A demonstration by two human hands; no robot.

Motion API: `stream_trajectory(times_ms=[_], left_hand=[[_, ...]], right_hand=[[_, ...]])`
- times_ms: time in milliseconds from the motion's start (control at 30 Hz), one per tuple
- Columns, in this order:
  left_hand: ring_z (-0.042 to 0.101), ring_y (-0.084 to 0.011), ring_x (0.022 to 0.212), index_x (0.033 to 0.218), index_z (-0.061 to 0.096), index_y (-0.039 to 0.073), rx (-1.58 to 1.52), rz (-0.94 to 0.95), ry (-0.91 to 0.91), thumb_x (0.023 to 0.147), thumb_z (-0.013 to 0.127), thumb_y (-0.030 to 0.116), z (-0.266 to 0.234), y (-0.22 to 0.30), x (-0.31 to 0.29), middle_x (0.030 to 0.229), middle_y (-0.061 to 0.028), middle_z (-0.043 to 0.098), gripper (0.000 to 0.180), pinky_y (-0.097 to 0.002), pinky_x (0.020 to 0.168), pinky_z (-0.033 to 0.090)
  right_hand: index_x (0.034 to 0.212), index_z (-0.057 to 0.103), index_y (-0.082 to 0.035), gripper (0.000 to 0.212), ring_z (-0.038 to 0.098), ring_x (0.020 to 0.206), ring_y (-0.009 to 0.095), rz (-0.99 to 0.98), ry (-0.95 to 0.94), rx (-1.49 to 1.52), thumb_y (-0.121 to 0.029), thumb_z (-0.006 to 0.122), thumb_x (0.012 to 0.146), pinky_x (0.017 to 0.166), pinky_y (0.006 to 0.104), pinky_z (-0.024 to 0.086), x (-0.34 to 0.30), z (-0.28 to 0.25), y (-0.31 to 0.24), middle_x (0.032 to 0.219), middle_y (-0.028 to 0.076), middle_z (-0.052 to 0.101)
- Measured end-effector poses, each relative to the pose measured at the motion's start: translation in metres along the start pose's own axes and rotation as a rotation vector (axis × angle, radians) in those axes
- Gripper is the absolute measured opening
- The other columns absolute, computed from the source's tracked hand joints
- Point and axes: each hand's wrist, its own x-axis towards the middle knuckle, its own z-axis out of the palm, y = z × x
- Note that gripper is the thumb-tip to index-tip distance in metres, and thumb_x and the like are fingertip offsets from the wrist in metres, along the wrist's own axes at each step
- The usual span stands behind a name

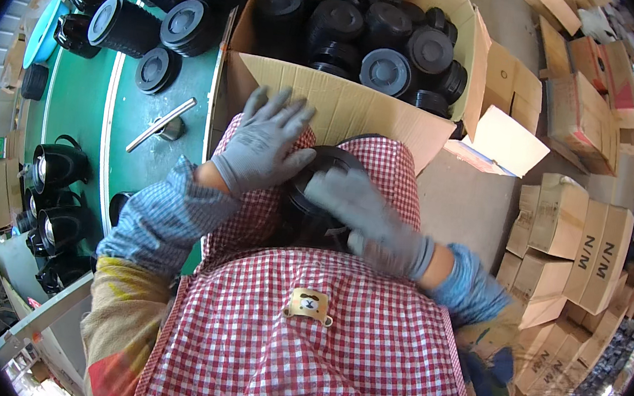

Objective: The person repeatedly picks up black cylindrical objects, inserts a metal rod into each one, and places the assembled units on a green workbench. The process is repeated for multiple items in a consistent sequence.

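Observation:
Between my knees rests a black round plastic part (298, 196), largely covered by my hands, so its full shape is hidden. Grey-gloved, my left hand (264, 145) hangs at its upper left with fingers spread and the thumb near its rim; nothing is in it. My right hand (366, 215), also gloved, lies across its right side, fingers stretched out and a little blurred. Just beyond my knees stands an open cardboard box (388, 120) holding many black round lids (386, 73), some stacked.
On the green table (80, 112) to the left stand stacks of black lids (124, 23), a metal rod (161, 125) on a small cup, and black pots with handles (61, 166). A turquoise basin (45, 30) sits behind. Cardboard cartons (552, 225) are piled at the right.

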Motion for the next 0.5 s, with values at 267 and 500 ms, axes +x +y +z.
stream_trajectory(times_ms=[267,500], left_hand=[[0.068,-0.0310,0.112,0.125,0.069,0.010,-0.376,-0.027,-0.437,0.096,0.064,0.027,0.023,0.010,0.093,0.121,-0.0138,0.071,0.033,-0.0422,0.101,0.051],[0.068,-0.0263,0.111,0.129,0.064,0.009,-0.616,0.096,-0.502,0.101,0.055,0.044,0.045,0.000,0.088,0.125,-0.0091,0.069,0.046,-0.0388,0.090,0.054]], right_hand=[[0.163,0.024,-0.018,0.103,0.008,0.157,0.039,-0.313,-0.121,-0.152,-0.072,0.061,0.083,0.124,0.0596,0.004,0.065,0.013,-0.016,0.170,0.013,0.018],[0.156,0.042,-0.020,0.089,0.011,0.157,0.037,-0.322,0.031,-0.328,-0.065,0.066,0.082,0.124,0.0599,0.008,0.055,-0.002,0.059,0.167,0.013,0.026]])
